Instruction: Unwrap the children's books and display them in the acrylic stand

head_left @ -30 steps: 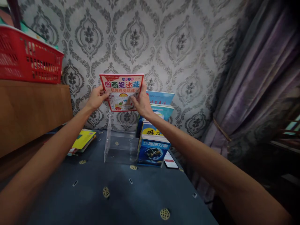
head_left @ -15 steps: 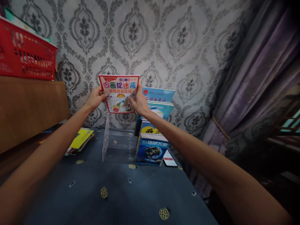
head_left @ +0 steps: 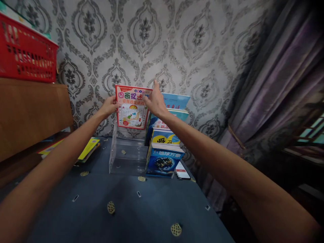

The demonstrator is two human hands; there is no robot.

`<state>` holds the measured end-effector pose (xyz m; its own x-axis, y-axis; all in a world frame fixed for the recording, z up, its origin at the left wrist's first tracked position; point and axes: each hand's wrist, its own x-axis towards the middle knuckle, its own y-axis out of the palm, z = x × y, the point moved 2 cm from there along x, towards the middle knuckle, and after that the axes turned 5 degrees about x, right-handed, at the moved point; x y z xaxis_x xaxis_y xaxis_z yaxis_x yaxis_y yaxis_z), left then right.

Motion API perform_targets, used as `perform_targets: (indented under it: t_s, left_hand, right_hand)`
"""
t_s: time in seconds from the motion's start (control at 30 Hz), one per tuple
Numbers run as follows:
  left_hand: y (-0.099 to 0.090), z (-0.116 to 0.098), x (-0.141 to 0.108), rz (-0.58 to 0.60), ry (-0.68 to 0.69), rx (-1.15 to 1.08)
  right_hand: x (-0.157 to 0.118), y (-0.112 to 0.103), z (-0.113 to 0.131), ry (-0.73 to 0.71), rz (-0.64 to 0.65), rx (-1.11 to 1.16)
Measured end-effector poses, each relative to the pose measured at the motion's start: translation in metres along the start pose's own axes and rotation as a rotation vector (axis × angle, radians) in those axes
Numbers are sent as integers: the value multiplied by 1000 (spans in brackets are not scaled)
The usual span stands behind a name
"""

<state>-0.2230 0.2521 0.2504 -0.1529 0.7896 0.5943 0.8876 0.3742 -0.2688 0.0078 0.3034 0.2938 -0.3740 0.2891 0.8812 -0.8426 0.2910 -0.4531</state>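
A red-bordered picture book (head_left: 133, 113) stands upright with its front cover facing me, over the back tier of a clear plastic book rack (head_left: 112, 148). My left hand (head_left: 109, 106) is closed on the book's left edge. At its upper right corner, my right hand (head_left: 156, 101) has the thumb over the cover and the fingers behind, partly hidden. Right beside it, in the rack's right half, stand a light-blue book (head_left: 177, 100), a yellow-and-blue book (head_left: 164, 136) and a dark-blue book with a globe (head_left: 164, 163) in front, among others.
Several yellow-covered books (head_left: 89, 148) lie at the left on the dark patterned tablecloth (head_left: 141, 216). A phone (head_left: 182, 171) lies by the rack's right side. A red basket (head_left: 30, 54) sits on a wooden cabinet (head_left: 35, 114). Wallpaper rises behind; a curtain (head_left: 255, 111) hangs right.
Both hands have moved the book slightly right and down, toward the rack's back tier. My right hand now sits higher along the book's right side.
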Motion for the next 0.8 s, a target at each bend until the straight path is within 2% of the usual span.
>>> perform_targets:
  t_s: [0.17, 0.33, 0.7, 0.8]
  left_hand:
    - [11, 8, 1, -10, -34, 8]
    - [12, 16, 8, -34, -20, 35]
    - [11, 28, 17, -24, -16, 30]
    - [12, 33, 23, -60, -44, 56]
  right_hand:
    - [-6, -8, 7, -33, 18, -12]
    - [-20, -15, 17, -108, 37, -18]
    - [-75, -34, 50, -118, 113, 67]
    - [-92, -38, 57, -113, 145, 62]
